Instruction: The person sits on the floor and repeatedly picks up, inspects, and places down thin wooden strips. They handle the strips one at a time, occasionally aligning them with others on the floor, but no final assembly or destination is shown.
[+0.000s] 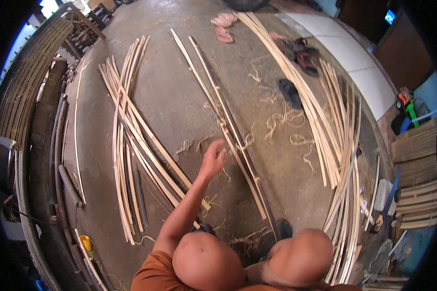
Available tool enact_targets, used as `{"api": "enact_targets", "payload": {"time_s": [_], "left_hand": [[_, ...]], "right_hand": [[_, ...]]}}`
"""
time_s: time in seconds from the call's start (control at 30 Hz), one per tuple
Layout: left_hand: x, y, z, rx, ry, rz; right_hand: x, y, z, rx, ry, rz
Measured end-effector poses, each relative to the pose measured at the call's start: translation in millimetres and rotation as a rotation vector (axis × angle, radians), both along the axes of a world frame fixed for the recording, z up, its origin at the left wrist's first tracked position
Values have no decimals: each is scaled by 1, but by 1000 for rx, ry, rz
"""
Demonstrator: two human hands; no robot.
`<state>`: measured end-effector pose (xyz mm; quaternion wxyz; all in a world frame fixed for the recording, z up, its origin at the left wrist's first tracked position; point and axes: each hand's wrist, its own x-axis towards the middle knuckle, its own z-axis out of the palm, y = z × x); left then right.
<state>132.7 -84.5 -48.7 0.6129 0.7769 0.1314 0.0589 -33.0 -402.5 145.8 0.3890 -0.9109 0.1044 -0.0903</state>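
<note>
My left hand (212, 159) reaches forward over the floor, thumb and fingers apart, holding nothing I can see. Just to its right lie long split bamboo strips (238, 160), dark on one side and pale on the other, running from near my feet to the far floor. Pale fibre ties (222, 122) show around the strips at mid-length. My right hand is not in view; my two bent knees fill the lower middle and cover the strips' near ends.
Crossed pale strips (126, 116) lie left, with another bundle (301, 92) right. Loose fibre ties (277, 121) are scattered between. Pink sandals (223, 34) and a dark slipper (290, 93) lie farther off. A slatted bamboo bench (29, 87) stands left; a machete-like tool (378, 220) lies right.
</note>
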Motion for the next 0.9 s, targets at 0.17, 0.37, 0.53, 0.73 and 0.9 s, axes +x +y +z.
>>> {"api": "enact_targets", "payload": {"time_s": [0.17, 0.37, 0.53, 0.73, 0.9], "left_hand": [[20, -12, 2, 382, -226, -86], [41, -37, -6, 315, -167, -219], [41, -59, 9, 302, 123, -396], [44, -52, 28, -1232, 157, -115], [30, -31, 25, 772, -289, -177]], "right_hand": [[-13, 0, 11, 9, -42, -74], [-23, -2, 23, -19, -79, -129], [-27, -6, 29, -38, -112, -201], [-22, 8, 40, -22, -167, -285], [9, 31, 68, 203, -330, -376]]}}
